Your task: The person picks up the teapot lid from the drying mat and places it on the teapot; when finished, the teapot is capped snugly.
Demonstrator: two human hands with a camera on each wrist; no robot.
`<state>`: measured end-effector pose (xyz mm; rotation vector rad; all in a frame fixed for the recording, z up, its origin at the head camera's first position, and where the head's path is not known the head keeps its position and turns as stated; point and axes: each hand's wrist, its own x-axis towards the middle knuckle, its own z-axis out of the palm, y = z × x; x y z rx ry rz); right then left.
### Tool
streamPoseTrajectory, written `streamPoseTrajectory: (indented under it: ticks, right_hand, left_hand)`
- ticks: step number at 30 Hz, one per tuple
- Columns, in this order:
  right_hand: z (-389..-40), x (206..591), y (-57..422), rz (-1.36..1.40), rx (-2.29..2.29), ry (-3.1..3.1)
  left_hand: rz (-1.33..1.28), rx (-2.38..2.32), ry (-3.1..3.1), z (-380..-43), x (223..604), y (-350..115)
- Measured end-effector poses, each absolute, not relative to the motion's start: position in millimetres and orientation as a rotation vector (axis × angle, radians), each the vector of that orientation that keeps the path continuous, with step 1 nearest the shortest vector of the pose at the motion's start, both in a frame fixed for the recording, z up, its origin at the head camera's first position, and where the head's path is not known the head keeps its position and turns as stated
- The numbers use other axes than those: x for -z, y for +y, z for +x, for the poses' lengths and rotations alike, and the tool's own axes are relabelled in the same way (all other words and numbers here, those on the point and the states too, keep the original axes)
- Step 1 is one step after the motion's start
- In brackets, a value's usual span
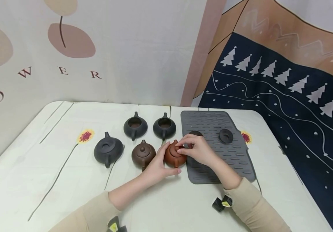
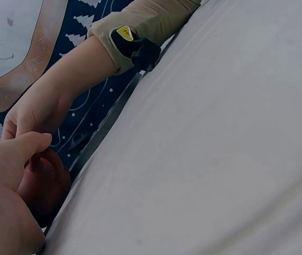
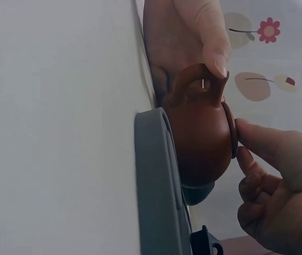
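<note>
A reddish-brown teapot (image 1: 175, 160) stands at the left edge of a grey mat, its lid (image 3: 229, 130) seated on top. My left hand (image 1: 158, 164) steadies it, fingers along its left side and thumb at the handle (image 3: 191, 77). With thumb and fingertips, my right hand (image 1: 199, 149) pinches the lid's knob from above; the knob itself is mostly hidden. Just left of the left hand is a dark brown lidded teapot (image 1: 143, 154). In the left wrist view the reddish-brown teapot (image 2: 47, 186) is partly covered by the left hand.
Two lidless black teapots (image 1: 135, 126) (image 1: 164, 127) stand behind. A third black teapot (image 1: 108, 150) with its lid on is at left. The grey ridged mat (image 1: 212, 167) carries a black lid (image 1: 225, 136) and another dark lid (image 1: 196, 132), partly behind the right hand.
</note>
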<state>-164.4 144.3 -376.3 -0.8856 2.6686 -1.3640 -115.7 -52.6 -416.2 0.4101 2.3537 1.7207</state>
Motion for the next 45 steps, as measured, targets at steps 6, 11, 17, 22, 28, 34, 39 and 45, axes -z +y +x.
streamPoseTrajectory:
  ticks: [6, 11, 17, 22, 28, 34, 39, 45]
  right_hand:
    - [-165.5, 376.8, 142.3, -0.89, 1.354, 2.679]
    - [-166.6, 378.3, 141.7, -0.892, 1.345, 2.688]
    - [-166.1, 377.8, 142.1, -0.879, 1.348, 2.678]
    - [-165.7, 376.7, 143.8, -0.869, 1.36, 2.673]
    - [-167.6, 373.3, 151.4, -0.831, 1.387, 2.72]
    - [-171.7, 369.7, 163.6, -0.819, 1.416, 2.757]
    - [-175.2, 366.1, 172.9, -0.773, 1.422, 2.792]
    - [-181.5, 368.5, 183.2, -0.668, 1.407, 2.857]
  left_hand:
    - [0.407, -1.729, 2.352, -116.1, 414.2, -52.5]
    - [0.4, -1.728, 2.354, -116.2, 413.1, -52.5]
    - [0.398, -1.736, 2.344, -116.3, 413.4, -52.6]
    - [0.381, -1.745, 2.332, -115.6, 412.1, -53.3]
    - [0.405, -1.765, 2.344, -114.5, 409.5, -54.4]
    - [0.43, -1.758, 2.372, -112.2, 402.9, -55.3]
    - [0.427, -1.752, 2.389, -110.8, 396.7, -57.0]
    - [0.439, -1.738, 2.431, -110.1, 388.0, -60.7]
